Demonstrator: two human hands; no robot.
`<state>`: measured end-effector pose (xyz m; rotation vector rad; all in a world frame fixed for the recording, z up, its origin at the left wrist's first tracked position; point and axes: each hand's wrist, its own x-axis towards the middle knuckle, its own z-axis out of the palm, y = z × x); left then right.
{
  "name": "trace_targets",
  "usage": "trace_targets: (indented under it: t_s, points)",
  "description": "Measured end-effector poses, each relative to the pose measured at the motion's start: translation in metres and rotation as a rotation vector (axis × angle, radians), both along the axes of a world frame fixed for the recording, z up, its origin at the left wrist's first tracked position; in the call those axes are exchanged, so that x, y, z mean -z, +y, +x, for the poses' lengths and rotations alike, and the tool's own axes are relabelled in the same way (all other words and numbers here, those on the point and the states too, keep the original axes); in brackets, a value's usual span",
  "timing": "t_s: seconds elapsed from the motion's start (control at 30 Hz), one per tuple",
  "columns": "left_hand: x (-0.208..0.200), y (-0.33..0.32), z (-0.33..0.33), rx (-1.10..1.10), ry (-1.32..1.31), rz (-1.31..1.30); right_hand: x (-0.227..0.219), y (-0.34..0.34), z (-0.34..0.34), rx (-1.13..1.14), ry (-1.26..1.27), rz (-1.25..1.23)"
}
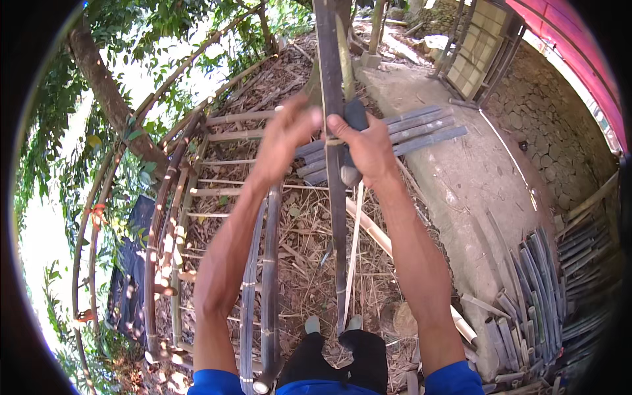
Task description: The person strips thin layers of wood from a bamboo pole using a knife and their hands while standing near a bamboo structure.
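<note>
A long dark bamboo slat (pixel 334 217) stands nearly upright in front of me, its lower end between my feet. My right hand (pixel 372 151) is closed around a dark, round-ended object (pixel 355 114) pressed against the slat's right side; its kind is unclear. The right thumb lies on the slat. To the left of the slat, my left hand (pixel 287 139) is smeared by motion, so its fingers cannot be made out. A thin pale strip (pixel 354 250) hangs below the right hand, beside the slat.
Several split dark bamboo pieces (pixel 421 128) lie beyond my hands. A bamboo pole frame (pixel 158 243) runs along the left, with two poles (pixel 270 283) near my left arm. Stacked bamboo (pixel 540 296) lies at right, beside a concrete path (pixel 454 191).
</note>
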<state>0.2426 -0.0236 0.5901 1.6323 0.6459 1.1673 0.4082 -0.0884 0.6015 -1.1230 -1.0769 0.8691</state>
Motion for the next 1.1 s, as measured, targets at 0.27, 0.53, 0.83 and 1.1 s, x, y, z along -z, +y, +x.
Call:
trace_targets:
  t_s: [0.27, 0.53, 0.83, 1.1]
  points:
    - [-0.107, 0.038, 0.065, -0.194, -0.487, 0.022, -0.031, 0.009, -0.014, 0.07, -0.101, 0.082]
    - [-0.102, 0.044, 0.077, -0.451, -0.414, 0.17, -0.022, 0.027, -0.005, 0.197, -0.229, 0.133]
    - [-0.096, 0.041, 0.041, -0.232, -0.474, 0.193, -0.016, 0.012, -0.012, -0.08, -0.233, 0.265]
    - [-0.101, -0.03, 0.017, -0.301, -0.564, 0.41, -0.023, -0.011, 0.014, -0.276, -0.234, 0.322]
